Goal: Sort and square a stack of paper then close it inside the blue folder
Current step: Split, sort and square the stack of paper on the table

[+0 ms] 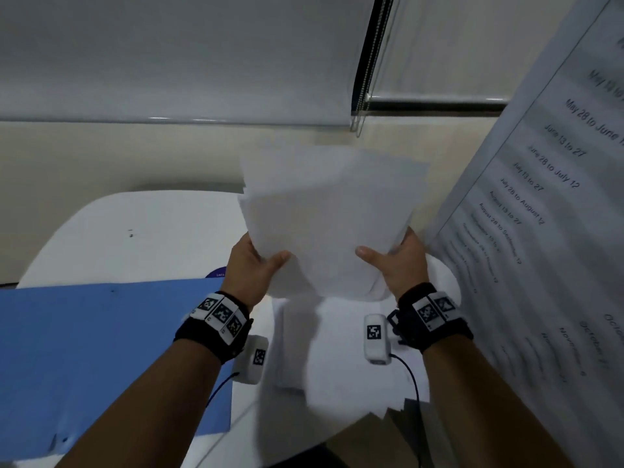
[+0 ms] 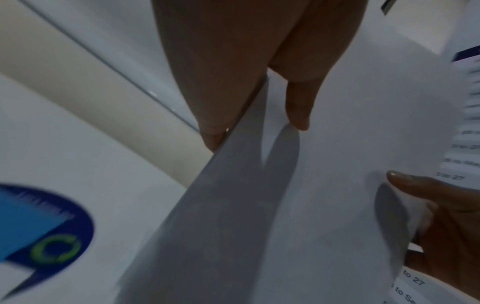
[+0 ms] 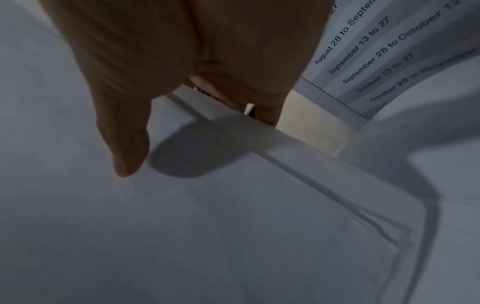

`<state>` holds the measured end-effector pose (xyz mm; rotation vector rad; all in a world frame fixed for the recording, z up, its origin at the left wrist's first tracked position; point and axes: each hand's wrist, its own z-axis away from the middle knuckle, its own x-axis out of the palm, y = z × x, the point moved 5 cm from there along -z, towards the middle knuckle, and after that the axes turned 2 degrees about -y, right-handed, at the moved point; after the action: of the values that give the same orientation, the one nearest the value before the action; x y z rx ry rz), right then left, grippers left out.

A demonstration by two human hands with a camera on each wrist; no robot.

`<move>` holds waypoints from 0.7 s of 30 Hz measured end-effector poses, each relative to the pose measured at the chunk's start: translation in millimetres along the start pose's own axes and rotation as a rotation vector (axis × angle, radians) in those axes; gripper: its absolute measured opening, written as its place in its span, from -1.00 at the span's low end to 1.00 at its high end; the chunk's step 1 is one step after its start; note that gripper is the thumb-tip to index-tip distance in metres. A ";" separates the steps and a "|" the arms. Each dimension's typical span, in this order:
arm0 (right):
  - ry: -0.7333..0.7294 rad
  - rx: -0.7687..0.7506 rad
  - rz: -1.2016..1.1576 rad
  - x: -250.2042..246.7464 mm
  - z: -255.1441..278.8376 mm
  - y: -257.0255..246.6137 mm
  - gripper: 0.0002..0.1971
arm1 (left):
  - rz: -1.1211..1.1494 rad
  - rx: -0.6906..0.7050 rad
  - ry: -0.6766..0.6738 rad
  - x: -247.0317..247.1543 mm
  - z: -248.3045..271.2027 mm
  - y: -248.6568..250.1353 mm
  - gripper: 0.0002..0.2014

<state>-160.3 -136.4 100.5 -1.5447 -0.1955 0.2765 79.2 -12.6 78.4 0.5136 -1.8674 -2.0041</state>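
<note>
A loose stack of white paper (image 1: 327, 217) is held upright above the white table (image 1: 135, 231), its sheets fanned and uneven at the top. My left hand (image 1: 256, 265) grips its lower left edge, thumb on the front. My right hand (image 1: 395, 261) grips the lower right edge the same way. The left wrist view shows the paper (image 2: 324, 185) pinched between thumb and fingers (image 2: 215, 133); the right wrist view shows the thumb (image 3: 124, 156) pressed on the sheets (image 3: 233, 226). The blue folder (image 1: 101, 349) lies open and flat at the left, below my left forearm.
A large printed sheet with date ranges (image 1: 547, 211) stands tilted at the right, close to my right hand. More white sheets (image 1: 304, 349) lie on the table under the stack. A round blue sticker (image 2: 44, 228) marks the tabletop. A wall and window blind (image 1: 202, 62) stand behind.
</note>
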 end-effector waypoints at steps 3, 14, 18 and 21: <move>0.039 0.053 0.079 14.1 10.2 9.0 -0.37 | 0.018 -0.109 -0.041 0.8 4.4 -18.9 -0.48; 0.158 0.140 0.049 22.9 32.7 20.4 -0.61 | 0.024 -0.102 -0.105 -0.6 2.9 -27.0 -0.63; 0.149 0.138 0.008 27.0 28.5 24.3 -0.54 | 0.080 -0.100 -0.089 6.7 3.6 -29.0 -0.60; 0.081 0.165 0.064 30.3 27.0 27.1 -0.56 | 0.053 -0.118 -0.050 10.3 7.5 -27.6 -0.70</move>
<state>-140.8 -101.4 72.5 -1.3970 -0.0581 0.2729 66.2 -9.3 51.1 0.3811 -1.7587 -2.0941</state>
